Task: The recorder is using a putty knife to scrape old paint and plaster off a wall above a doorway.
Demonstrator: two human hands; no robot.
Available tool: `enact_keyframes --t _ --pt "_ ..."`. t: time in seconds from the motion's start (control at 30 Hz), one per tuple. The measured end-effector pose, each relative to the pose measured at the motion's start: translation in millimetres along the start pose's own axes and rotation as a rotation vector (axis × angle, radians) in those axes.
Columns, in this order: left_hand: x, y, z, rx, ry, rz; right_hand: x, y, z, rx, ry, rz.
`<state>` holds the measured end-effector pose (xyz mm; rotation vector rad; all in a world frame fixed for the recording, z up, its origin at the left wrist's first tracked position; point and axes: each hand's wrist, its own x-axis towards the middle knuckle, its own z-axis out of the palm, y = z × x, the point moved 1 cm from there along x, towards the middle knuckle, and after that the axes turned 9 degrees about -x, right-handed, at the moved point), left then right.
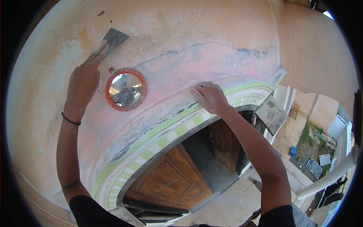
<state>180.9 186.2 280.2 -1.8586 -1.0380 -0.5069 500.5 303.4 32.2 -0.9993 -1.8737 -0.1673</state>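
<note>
My left hand [84, 85] is raised at the upper left, with its fingers closed on a flat grey scraper [117, 39]. The scraper's blade lies against the peach-coloured wall [143, 34], where the paint is flaking and patchy. My right hand [210, 97] grips the ledge of the arch moulding [181, 130], its fingers bent over the upper edge. Pink and grey worn paint [181, 66] covers the band of wall between the hands. A round, mirror-like glass in a red-orange ring [145, 81] is fixed there, to the right of my left wrist.
Below the arch is a carved brown wooden door [170, 181], with another leaf [223, 143] farther right beside a dark gap. A grey stained panel [271, 114] juts out past my right forearm. Far down are paved ground, a blue stool [292, 151] and a white column [329, 174].
</note>
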Motion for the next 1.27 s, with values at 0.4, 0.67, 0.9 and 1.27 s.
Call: enact_keyframes --t 0.4,0.67,0.9,1.27 --pt "73 27 25 0.273 -0.112 0.107 1 0 2 -0.090 -0.058 -0.113" --pt "59 20 -18 0.350 -0.151 0.116 1 -12 -4 -0.131 -0.076 -0.030" --pt "137 51 35 0.341 -0.143 0.193 -6 0 -3 -0.180 -0.109 -0.184" --pt "83 8 -50 0.536 -0.441 0.042 -6 0 -10 -0.192 -0.162 -0.266"
